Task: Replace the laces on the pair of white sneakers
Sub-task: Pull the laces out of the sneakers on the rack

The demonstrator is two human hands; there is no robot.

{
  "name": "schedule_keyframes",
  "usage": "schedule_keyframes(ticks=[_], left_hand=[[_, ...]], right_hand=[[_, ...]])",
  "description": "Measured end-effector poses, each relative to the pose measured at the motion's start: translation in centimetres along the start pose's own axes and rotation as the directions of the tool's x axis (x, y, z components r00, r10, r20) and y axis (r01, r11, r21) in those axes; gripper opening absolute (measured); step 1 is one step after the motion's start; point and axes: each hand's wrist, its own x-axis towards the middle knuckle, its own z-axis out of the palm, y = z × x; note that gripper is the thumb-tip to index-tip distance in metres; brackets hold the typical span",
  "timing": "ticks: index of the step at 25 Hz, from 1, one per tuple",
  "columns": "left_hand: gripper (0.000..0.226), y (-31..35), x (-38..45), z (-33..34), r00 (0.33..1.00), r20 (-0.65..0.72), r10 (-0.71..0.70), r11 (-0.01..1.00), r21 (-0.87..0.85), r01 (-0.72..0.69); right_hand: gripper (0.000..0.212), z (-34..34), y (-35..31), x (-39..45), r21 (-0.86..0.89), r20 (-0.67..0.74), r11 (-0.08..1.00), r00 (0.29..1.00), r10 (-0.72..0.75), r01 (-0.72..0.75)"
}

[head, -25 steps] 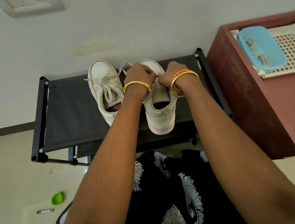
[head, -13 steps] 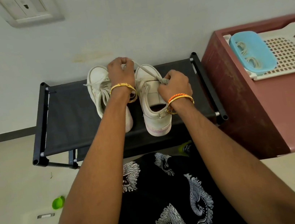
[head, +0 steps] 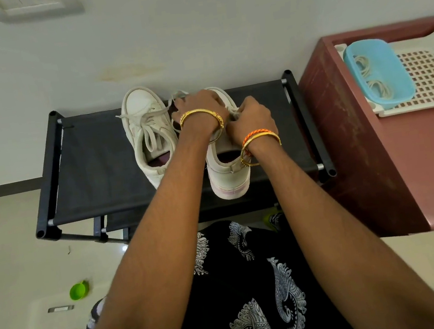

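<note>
Both hands cover the right sneaker's (head: 228, 174) front: the right hand (head: 252, 116) pinches its lace (head: 233, 111), while the left hand's (head: 199, 104) grip is hidden.

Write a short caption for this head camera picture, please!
Both hands, left hand and right hand, work the lace on the right sneaker on a black rack.

Soft, even indoor light fills the view, casting only faint shadows and no harsh glare. The wide-angle lens bows the forearms and edges outward, and focus stays fairly sharp throughout.
</note>
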Motion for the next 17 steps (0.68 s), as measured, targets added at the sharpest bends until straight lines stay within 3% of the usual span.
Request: schedule_keyframes(ticks=[4, 6, 11, 14, 17], left_hand=[[0.036, 0.4, 0.2, 0.2, 0.994, -0.104, -0.031, 0.996, 0.08, 0.039], [0.031, 0.3, -0.3, -0.1, 0.994, -0.109, -0.013, 0.999, 0.042, 0.017], [0.007, -1.2, -1.3, -1.0, 0.975, -0.217, 0.039, 0.954, -0.283, -0.101], [0.006, -2.3, -1.4, -1.7, 0.956, -0.295, 0.0, 0.876, -0.461, -0.142], [0.005, -2.4, -1.5, -1.5, 0.963, -0.269, -0.014, 0.823, -0.55, -0.142]], right_hand=[[0.041, 0.2, 0.0, 0.1, 0.019, -0.008, 1.0, 1.0, 0.014, -0.014], [0.041, 0.0, 0.1, 0.1, 0.034, -0.008, 0.999, 1.0, 0.02, -0.02], [0.04, 0.3, 0.0, -0.1, 0.051, -0.021, 0.998, 0.999, 0.039, -0.038], [0.039, 0.3, -0.1, -0.1, 0.049, -0.015, 0.998, 0.999, 0.044, -0.043], [0.041, 0.3, -0.1, 0.0, 0.051, -0.022, 0.998, 0.999, 0.047, -0.045]])
